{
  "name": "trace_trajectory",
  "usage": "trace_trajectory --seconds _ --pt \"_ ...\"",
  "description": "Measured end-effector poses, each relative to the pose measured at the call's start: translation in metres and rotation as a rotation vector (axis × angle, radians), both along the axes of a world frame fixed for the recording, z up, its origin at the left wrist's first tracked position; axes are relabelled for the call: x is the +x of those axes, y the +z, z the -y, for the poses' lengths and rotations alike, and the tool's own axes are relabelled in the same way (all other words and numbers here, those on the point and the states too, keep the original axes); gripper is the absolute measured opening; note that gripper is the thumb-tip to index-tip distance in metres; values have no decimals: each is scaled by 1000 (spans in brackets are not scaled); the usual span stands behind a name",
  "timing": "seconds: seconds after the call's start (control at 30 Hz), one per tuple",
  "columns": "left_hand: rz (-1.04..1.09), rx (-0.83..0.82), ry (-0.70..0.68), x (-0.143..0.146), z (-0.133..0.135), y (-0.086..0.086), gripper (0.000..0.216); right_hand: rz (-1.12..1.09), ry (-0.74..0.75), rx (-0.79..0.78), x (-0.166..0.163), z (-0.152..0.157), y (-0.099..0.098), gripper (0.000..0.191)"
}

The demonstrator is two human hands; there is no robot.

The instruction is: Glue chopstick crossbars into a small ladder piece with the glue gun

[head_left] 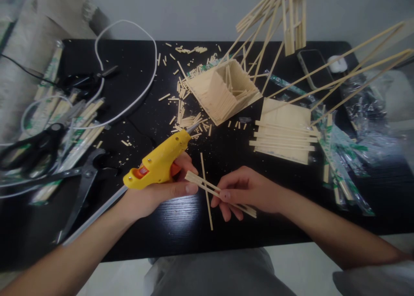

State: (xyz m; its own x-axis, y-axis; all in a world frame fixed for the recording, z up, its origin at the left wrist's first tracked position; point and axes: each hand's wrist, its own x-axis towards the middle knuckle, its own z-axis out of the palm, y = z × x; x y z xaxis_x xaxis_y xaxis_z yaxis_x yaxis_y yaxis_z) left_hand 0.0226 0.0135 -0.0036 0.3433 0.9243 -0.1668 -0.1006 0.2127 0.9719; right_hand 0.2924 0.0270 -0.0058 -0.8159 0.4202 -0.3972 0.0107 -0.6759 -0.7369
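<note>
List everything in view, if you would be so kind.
Glue gun: one, yellow, left of centre
Glue stick: one, whitish, at glue gun's rear
Held sticks: several, pale, near centre
Loose stick: one, pale, tabletop centre
Stick box: one, pale, far centre
Long sticks: many, pale, upper right
Flat panel: one, pale, right, bearing sticks
Offcuts: many, pale, around stick box
Wrapped sticks: many, pale, both sides
Scissors: one, black, left
Hand tools: two, dark, left
Cable: at least one, white, left
Phone: one, dark, upper right
Small case: one, white, beside phone
Clear plastic: uncountable, transparent, right
Table: one, black, beneath these
Wall: one, grey, background
Clothing: count unclear, grey, bottom
Left hand: one, bare, around glue gun
Right hand: one, bare, gripping held sticks
</note>
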Motion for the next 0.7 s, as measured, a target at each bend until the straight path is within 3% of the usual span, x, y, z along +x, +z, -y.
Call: trace_trajectory --seconds 0.47,0.7 --pt "86 -44 6 2 1 1 27 5 -9 -8 -1 0 0 34" --pt "44 11 17 -1 1 0 23 -16 -15 -2 0 0 0 31"
